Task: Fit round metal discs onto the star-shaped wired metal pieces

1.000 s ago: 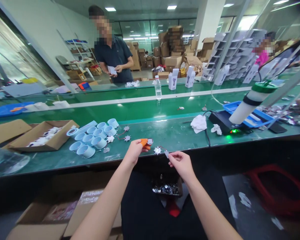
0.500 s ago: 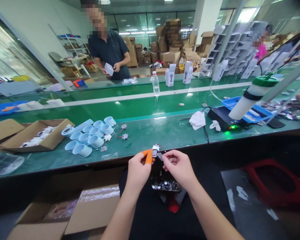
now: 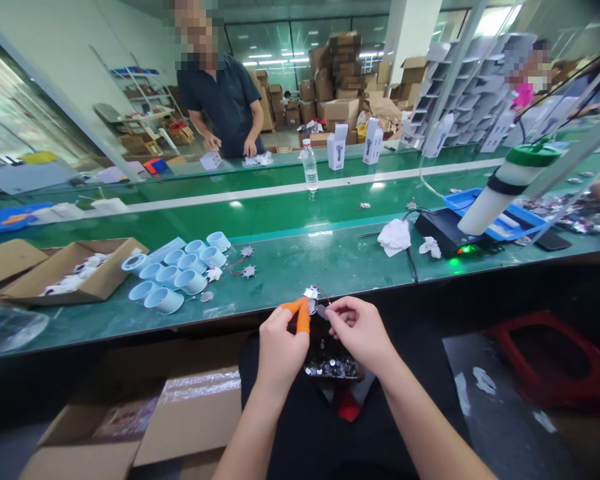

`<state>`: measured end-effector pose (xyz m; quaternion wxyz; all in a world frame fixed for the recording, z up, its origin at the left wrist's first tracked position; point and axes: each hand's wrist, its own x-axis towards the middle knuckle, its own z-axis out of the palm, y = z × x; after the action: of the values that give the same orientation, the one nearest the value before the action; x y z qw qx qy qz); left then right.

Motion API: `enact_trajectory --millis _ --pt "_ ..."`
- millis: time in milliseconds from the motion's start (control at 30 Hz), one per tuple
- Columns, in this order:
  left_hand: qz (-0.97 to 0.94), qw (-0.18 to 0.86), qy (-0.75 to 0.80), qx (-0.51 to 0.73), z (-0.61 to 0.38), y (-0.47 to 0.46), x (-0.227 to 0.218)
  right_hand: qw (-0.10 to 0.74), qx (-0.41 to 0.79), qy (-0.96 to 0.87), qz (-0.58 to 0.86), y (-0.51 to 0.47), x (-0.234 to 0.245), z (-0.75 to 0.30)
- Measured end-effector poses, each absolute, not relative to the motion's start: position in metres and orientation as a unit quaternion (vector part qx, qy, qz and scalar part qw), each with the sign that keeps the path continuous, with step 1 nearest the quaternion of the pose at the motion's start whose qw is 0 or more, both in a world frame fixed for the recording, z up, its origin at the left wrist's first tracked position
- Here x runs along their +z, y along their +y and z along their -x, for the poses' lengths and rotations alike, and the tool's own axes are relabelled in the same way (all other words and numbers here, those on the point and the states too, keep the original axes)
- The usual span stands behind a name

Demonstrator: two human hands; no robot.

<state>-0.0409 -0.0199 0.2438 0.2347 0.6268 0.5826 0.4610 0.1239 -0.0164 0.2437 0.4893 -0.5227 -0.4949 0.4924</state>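
At the bench's front edge my left hand (image 3: 286,340), with orange covers on thumb and finger, is closed on a small star-shaped metal part (image 3: 311,293) with a red wire. Close to its right, my right hand (image 3: 356,327) pinches a small dark grey flat piece (image 3: 322,311) against or beside that part; whether they touch I cannot tell. Below both hands, a dark tray (image 3: 333,375) holds many small shiny round discs. Two similar star-shaped parts with red wires, one of them a star-shaped part (image 3: 249,271), lie on the bench to the left.
Light-blue rings (image 3: 164,301) stand in a group left of my hands, beside an open carton (image 3: 110,288). To the right are crumpled white tissue (image 3: 394,237) and a black box (image 3: 437,233) with a green light. A water bottle (image 3: 310,167) stands farther back; a person (image 3: 225,107) works across the bench.
My hands stay close together over the tray, with only small shifts of the fingers and parts. Across the bench, the person has put the white box down and now has both hands low at the bench.
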Motion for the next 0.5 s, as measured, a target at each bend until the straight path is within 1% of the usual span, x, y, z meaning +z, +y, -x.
enact_trajectory --millis 100,333,500 --pt "-0.632 0.234 0.581 0.456 0.0425 -0.0200 0.2432 0.487 0.537 -0.471 0.503 -0.0142 0.2392 -0.1262" --pt "-0.581 0.287 0.592 0.478 0.0393 -0.0198 0.2433 0.520 0.582 -0.399 0.482 -0.0195 0.2382 -0.1215" --pt "-0.607 0.259 0.577 0.482 0.0364 -0.0235 0.2371 0.528 0.596 -0.348 0.495 -0.0227 0.2377 -0.1178"
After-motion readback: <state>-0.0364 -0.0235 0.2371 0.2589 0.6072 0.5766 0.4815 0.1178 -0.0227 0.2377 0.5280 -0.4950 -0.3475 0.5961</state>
